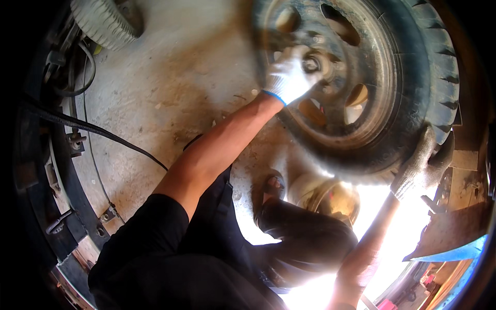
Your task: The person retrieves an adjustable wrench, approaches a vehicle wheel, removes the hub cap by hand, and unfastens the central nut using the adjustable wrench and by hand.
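Observation:
A large truck wheel fills the upper right, with a black tyre (405, 88) around a worn, dusty steel rim (380, 103) with several oval holes. My left hand (292, 75), in a white knit glove with a blue cuff edge, is closed at the wheel's hub (324, 66); glare and blur soften its fingers. My right hand (416, 173), in a dirty knit glove, grips the tyre's lower right edge, thumb on the sidewall side and fingers at the tread. The wheel looks blurred along its left and lower edges.
Another tyre (106, 23) is at the upper left. A black hose (103, 129) runs from dark metal framework on the left over the dusty concrete floor (150, 98). Below the wheel are my sandalled foot (274, 186) and a round metal object (336, 201). Wooden boards (465, 186) flank the right.

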Demonstrator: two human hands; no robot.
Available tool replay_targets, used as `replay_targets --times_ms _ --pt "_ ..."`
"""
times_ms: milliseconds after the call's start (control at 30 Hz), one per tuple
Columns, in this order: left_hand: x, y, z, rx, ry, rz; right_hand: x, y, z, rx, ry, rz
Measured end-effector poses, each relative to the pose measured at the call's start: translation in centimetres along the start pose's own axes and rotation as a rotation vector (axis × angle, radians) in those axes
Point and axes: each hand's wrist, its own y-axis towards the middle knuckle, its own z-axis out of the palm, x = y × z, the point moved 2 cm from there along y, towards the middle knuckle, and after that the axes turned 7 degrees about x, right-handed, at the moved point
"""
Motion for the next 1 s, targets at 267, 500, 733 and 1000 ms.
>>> replay_targets --times_ms 267,500,733,1000 --pt "0.9 1.7 0.5 -0.086 0.06 0.098 0.2 -0.2 0.1 0.008 0.067 0.041" --pt "0.1 0.1 0.1 -0.023 0.034 0.166 0.1 -0.2 0.0 0.017 0.08 0.066" --pt "1.1 1.6 0.7 -0.019 0.002 0.094 -0.1 0.0 0.0 0.017 0.024 0.039" --pt "0.9 0.4 0.1 0.047 -0.177 0.038 0.2 -0.2 0.0 0.014 0.098 0.068"
